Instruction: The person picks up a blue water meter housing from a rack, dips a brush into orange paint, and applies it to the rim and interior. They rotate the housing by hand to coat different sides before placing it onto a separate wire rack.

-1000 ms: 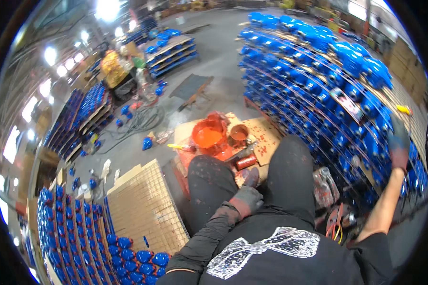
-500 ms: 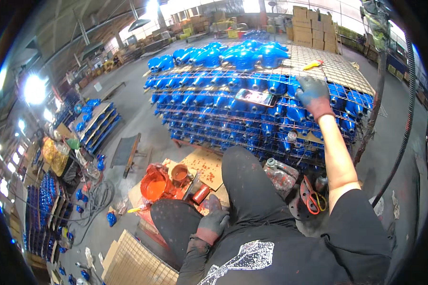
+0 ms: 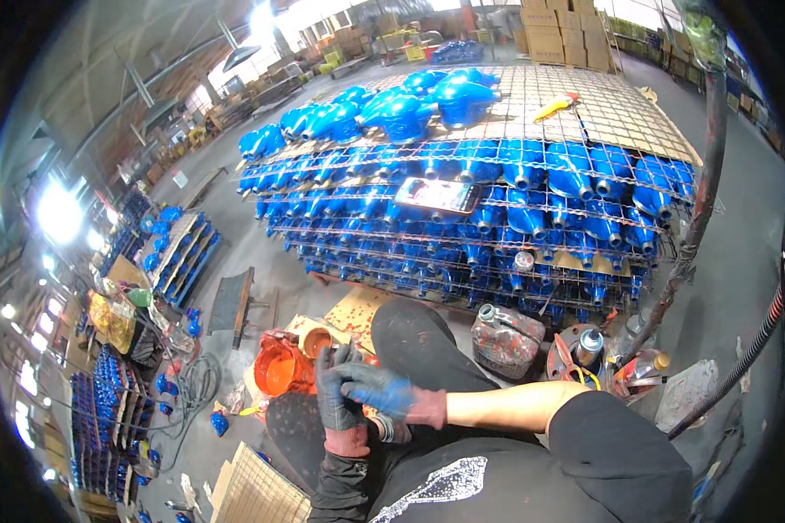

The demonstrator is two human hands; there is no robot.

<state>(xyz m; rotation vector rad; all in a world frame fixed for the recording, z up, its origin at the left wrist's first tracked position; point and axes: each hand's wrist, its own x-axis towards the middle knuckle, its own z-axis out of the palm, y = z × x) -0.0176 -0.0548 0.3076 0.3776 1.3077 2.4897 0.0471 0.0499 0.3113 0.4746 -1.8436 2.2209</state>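
Note:
My left hand [image 3: 340, 405], in a dark grey glove with a dull red cuff, is raised over my lap with its fingers stretched upward. Across it reaches my right hand [image 3: 382, 392], in a similar glove smeared with blue, its fingers closed against the left glove. The two hands touch in front of my knees; no tool shows in either. Just beyond them stand a bucket of orange-red paint [image 3: 279, 370] and a smaller paint cup [image 3: 318, 342]. Part of the cup and the board beneath is hidden behind the gloves.
Ahead stands a stack of wire racks [image 3: 619, 105] full of blue-painted castings [image 3: 401, 113]. A phone [image 3: 438, 195] rests at its front and a yellow-handled tool [image 3: 556, 106] on top. A stained jug [image 3: 506, 340], a spray can [image 3: 590, 344] and a hanging hose [image 3: 733, 375] are to the right.
My right hand has come back from the rack's top edge to meet my left hand over my lap. My left hand has lifted off my thigh. The view has shifted slightly.

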